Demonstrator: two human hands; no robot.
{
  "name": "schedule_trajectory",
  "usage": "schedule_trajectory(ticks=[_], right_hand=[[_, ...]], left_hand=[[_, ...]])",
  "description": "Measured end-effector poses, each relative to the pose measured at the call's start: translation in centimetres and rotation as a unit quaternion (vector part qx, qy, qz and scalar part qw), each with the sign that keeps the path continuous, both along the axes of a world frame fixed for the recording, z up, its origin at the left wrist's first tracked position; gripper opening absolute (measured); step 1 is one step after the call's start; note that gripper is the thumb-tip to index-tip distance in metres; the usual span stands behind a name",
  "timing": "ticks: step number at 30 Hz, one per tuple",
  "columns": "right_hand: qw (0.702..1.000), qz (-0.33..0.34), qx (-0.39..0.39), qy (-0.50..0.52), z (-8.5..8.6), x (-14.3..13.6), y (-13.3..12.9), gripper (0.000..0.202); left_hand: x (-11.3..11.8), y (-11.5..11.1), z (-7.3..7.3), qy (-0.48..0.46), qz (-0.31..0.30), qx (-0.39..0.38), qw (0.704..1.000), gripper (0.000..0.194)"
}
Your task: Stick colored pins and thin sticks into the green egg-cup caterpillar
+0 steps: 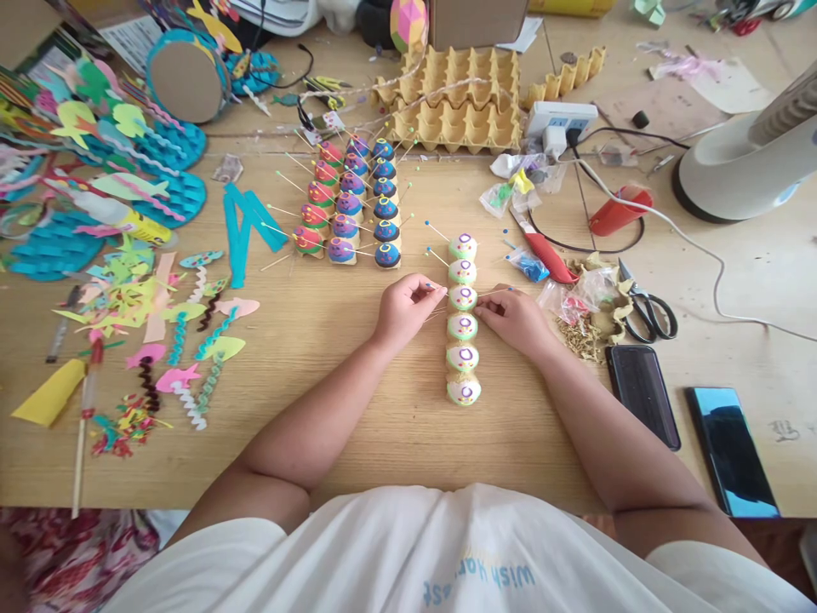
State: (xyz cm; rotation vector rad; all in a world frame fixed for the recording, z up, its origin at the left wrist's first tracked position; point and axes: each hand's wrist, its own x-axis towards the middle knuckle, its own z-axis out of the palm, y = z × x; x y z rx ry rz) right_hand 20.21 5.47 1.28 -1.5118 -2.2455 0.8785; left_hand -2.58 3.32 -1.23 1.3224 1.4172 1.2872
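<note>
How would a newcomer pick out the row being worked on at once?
On the wooden table, find the person's left hand and right hand. Between them runs a single straight row of six domes, leading away from the body. These are white with purple rings, unlike the red row, purple row and blue row.

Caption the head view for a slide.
Left hand and right hand pinch pins at one of six white domes, coloured domes to the left.

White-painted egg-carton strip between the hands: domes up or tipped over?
Domes up: the strip shows its row of purple-ringed tops facing the camera.
</note>
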Motion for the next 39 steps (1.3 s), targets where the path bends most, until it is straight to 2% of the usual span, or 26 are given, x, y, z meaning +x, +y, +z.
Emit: schedule_trajectory(ticks=[5, 14, 22, 31, 35, 39], right_hand=[[1.0, 0.005, -0.001, 0.01, 0.1, 0.0, 0.0, 0.016], [1.0, -0.002, 0.004, 0.017, 0.0, 0.1, -0.1, 0.017], [1.0, -0.002, 0.007, 0.017, -0.3, 0.2, 0.0, 0.015], [1.0, -0.019, 0.011, 0.021, -0.7, 0.1, 0.0, 0.017], [0.997, -0.032, 0.009, 0.07, -0.7, 0.4, -0.1, 0.013], [0.972, -0.096, -0.005, 0.215, -1.1, 0.6, 0.0, 0.021]], left_hand=[[0.0, 0.0, 0.2, -0.008, -0.009, 0.001, 1.0, 0.015], [-0.1, -0.2, 0.1, -0.003, -0.027, 0.0, 1.0, 0.019], [-0.3, 0.0, -0.3, -0.01, -0.034, 0.009, 0.999, 0.035], [-0.5, -0.1, -0.8, 0.065, -0.061, 0.047, 0.995, 0.053], [-0.4, 0.0, -1.1, 0.031, -0.046, 0.043, 0.998, 0.053], [-0.3, -0.1, -0.9, -0.033, 0.012, 0.069, 0.997, 0.036]])
